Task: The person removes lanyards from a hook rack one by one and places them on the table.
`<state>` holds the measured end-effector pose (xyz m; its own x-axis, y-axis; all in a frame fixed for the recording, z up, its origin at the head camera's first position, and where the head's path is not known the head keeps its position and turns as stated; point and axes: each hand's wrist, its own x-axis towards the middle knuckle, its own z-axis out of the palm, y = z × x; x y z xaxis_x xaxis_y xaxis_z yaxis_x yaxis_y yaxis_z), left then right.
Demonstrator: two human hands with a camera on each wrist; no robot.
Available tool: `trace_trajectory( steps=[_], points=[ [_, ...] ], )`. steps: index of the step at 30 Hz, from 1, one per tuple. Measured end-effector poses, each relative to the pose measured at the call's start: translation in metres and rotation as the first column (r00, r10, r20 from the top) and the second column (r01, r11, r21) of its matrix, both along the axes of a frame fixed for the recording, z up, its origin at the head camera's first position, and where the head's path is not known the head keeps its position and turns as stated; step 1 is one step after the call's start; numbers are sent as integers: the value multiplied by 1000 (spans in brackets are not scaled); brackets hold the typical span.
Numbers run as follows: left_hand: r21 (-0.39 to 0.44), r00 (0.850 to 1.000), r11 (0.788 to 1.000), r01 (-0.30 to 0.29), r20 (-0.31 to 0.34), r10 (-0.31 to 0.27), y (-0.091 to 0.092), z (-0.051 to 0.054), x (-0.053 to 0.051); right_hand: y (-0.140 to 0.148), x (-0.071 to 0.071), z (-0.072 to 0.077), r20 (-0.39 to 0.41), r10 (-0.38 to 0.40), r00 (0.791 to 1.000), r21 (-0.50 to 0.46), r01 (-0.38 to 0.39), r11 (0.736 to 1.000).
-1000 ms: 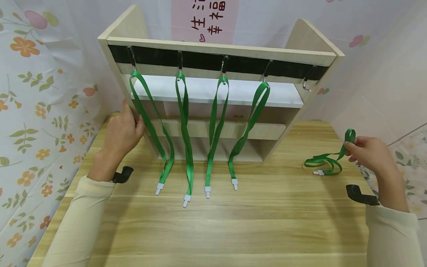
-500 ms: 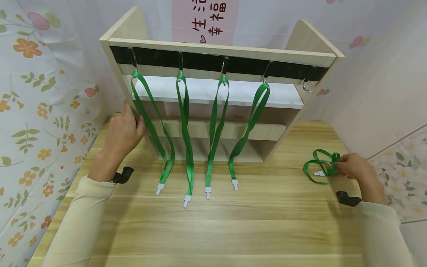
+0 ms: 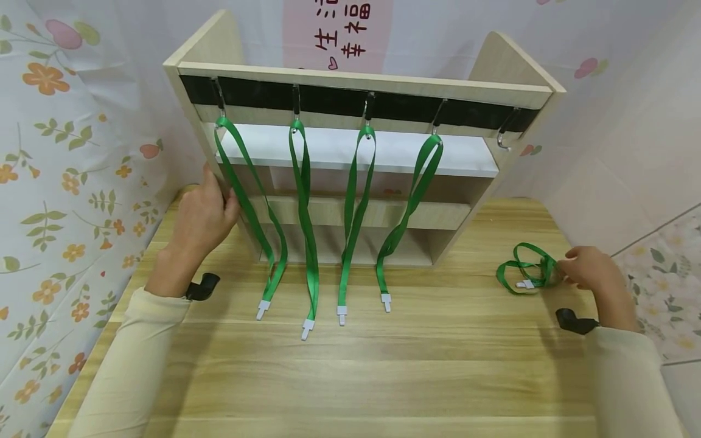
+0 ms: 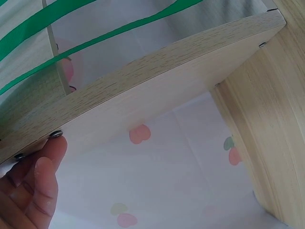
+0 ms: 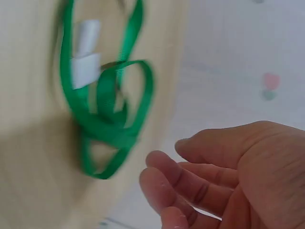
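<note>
A wooden shelf rack (image 3: 367, 214) has a black strip of metal hooks along its upper front. Green lanyards (image 3: 306, 219) with white clips hang from every hook but the rightmost (image 3: 504, 141). My left hand (image 3: 199, 219) grips the rack's left side panel (image 4: 143, 81), its fingertips against the outer face in the left wrist view. Another green lanyard (image 3: 523, 267) lies loosely coiled on the table at right, its white clip (image 5: 86, 67) among the loops. My right hand (image 3: 591, 274) is just right of this coil; the right wrist view shows its loosely bent fingers apart from the ribbon, holding nothing.
The wood-grain table (image 3: 383, 377) carries the rack at its back. A flower-print cloth (image 3: 71, 201) covers the left wall, and a pale wall (image 3: 619, 170) closes the right side, close to the right hand.
My right hand lowered the raised end of the loose lanyard onto the table, let go of it and drew slightly back to the right. My left hand has stayed at the rack.
</note>
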<state>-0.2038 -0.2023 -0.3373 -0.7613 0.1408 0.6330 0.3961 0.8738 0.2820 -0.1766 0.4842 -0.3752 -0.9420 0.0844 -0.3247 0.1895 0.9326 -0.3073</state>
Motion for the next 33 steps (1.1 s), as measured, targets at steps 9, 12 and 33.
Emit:
trace_trajectory(
  steps=[9, 12, 33],
  points=[
    [6, 1000, 1000, -5, 6, 4, 0, 0, 0, -68, 8, 55, -381, 1, 925, 51, 20, 999],
    [6, 1000, 1000, -1, 8, 1, 0, 0, 0, -101, 14, 75, -526, 35, 849, 10, -36, 999],
    [17, 1000, 1000, 0, 17, 0, -1, 0, 1, -272, 13, 110, -842, 228, 489, -24, -456, 890]
  ],
)
